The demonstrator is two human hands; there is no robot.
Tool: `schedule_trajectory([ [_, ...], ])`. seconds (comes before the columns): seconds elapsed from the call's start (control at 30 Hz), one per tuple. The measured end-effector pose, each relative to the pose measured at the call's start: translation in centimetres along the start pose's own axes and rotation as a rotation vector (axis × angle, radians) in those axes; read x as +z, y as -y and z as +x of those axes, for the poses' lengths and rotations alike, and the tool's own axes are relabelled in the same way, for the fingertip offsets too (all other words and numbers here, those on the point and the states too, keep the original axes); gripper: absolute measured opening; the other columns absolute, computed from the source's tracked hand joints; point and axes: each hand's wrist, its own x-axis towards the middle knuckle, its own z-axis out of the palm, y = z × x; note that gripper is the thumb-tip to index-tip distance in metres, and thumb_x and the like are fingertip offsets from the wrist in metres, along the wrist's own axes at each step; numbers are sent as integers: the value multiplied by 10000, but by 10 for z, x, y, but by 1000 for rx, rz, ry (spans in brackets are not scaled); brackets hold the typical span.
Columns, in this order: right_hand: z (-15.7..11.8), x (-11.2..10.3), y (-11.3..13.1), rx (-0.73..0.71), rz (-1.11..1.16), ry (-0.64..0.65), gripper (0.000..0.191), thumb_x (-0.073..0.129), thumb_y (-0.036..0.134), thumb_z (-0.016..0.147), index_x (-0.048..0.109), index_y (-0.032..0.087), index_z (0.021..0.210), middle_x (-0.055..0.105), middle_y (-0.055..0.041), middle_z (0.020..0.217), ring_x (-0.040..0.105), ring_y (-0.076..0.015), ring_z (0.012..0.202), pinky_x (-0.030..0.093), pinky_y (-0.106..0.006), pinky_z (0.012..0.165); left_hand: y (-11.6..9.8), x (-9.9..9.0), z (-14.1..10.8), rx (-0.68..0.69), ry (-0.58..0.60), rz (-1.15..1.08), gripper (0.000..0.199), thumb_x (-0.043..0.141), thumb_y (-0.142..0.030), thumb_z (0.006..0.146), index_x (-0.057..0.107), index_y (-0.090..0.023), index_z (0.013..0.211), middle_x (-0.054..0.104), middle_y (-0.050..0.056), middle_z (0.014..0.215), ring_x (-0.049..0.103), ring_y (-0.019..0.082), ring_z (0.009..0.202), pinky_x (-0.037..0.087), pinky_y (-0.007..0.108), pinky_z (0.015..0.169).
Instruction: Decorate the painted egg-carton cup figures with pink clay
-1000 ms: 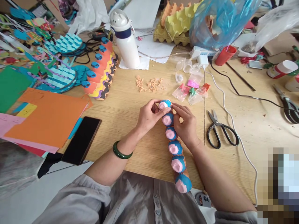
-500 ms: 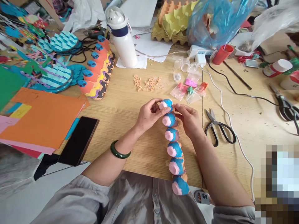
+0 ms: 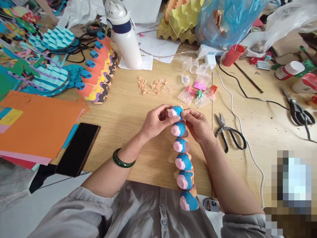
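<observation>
Gently, left hand [image 3: 157, 123], right hand [image 3: 198, 126], egg-carton strip [image 3: 183, 162]

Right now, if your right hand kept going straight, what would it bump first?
The right hand would meet the top blue-and-pink egg-carton cup first, and seems to touch it already.

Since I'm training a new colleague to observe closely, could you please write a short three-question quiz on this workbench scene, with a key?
1. How many blue-and-pink egg-carton cups are joined in the line?
2. True or false: the black-handled scissors lie nearer the right hand than the left hand.
3. Which wrist wears the green bangle? A: left, B: right, C: both.

Key: 1. Six; 2. True; 3. A.
</observation>
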Motion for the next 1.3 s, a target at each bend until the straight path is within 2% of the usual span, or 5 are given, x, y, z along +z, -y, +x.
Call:
schedule_trajectory([
  [0.2, 1, -3, 0, 27, -13, -21, 345, 891, 456, 619, 643, 216, 628, 575, 53, 600, 473, -93, 562, 426, -251, 576, 2, 3, 0, -24, 28, -11, 520, 828, -511, 739, 693, -172, 1109, 708, 47, 931, 661, 171, 846, 494, 244, 690],
  [0.4, 4, -5, -4, 75, 60, 6, 390, 798, 584, 702, 664, 218, 699, 644, 21, 710, 553, -125, 630, 503, -283, 631, -3, 2, 0, -45, 8, -28, 479, 834, -496, 737, 704, -159, 1051, 705, 46, 930, 638, 156, 835, 479, 238, 685],
  [0.63, 3, -8, -1, 39, 4, 94, 331, 887, 483, 662, 702, 209, 679, 627, 42, 657, 537, -103, 613, 499, -283, 676, -1, 1, 1, -48, -18, -57, 483, 843, -504, 721, 722, -174, 1052, 644, 2, 764, 554, 117, 671, 399, 232, 573],
  [0.97, 6, -17, -8, -86, -40, 190, 276, 867, 457, 727, 752, 227, 826, 715, 9, 801, 631, -130, 714, 550, -315, 753, -1, 2, 1, -193, 16, -258, 446, 873, -513, 674, 726, -171, 918, 540, -42, 630, 360, 47, 465, 258, 220, 418],
  [1.3, 9, -25, -10, -116, -41, 263, 240, 877, 375, 728, 751, 225, 867, 717, 13, 854, 656, -129, 755, 561, -327, 809, -2, 2, 3, -217, 27, -287, 432, 893, -498, 650, 714, -164, 860, 549, -37, 620, 375, 44, 450, 241, 218, 406],
])
